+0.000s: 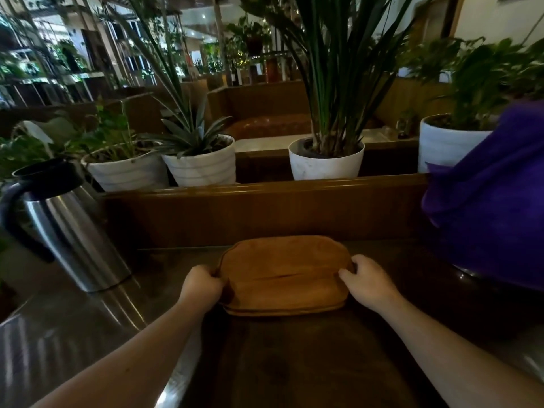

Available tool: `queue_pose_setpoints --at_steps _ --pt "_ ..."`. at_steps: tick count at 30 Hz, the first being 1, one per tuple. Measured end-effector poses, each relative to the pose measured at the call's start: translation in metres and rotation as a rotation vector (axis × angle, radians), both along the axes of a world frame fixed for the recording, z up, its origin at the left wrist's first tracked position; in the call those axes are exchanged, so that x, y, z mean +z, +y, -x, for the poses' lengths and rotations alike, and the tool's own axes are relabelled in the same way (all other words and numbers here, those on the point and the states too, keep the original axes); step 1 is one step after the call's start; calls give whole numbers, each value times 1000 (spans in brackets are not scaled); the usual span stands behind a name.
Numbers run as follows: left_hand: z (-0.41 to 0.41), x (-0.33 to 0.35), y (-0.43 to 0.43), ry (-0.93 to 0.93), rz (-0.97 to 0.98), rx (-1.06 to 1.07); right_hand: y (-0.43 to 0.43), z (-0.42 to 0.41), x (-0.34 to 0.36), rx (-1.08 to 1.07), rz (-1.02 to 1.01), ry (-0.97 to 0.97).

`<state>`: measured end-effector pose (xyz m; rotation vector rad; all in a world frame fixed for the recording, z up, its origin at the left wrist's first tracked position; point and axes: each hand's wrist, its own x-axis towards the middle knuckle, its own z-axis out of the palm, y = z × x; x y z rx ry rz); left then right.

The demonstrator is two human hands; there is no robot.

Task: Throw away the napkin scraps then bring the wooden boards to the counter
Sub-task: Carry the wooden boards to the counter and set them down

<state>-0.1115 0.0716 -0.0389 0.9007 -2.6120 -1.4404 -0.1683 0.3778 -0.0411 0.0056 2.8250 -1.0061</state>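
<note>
A stack of brown wooden boards (282, 272) with rounded corners lies in the middle of the view, over a dark counter surface (294, 363). My left hand (201, 285) grips the stack's left edge. Its right edge is held by my right hand (366, 282), thumb on top. Two board edges show along the near side. No napkin scraps are in view.
A steel thermos jug (67, 228) with a black handle stands at the left. A purple cloth (485, 207) covers something at the right. A wooden ledge (265, 187) runs behind the boards, with white plant pots (325, 161) on it.
</note>
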Motion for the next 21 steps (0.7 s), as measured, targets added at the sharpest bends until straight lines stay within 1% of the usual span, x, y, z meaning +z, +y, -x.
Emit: queue_pose_setpoints --at_steps 4,9,15,21 --pt "5 -2 0 16 -17 2 -1 1 0 -6 -35 -4" --pt "11 -8 -3 33 1 -10 -1 0 -5 -21 -1 14" --pt "8 -15 -6 46 -11 16 0 1 -9 -22 -68 28" --pt "4 -16 -5 46 19 18 1 5 -11 -3 -77 43"
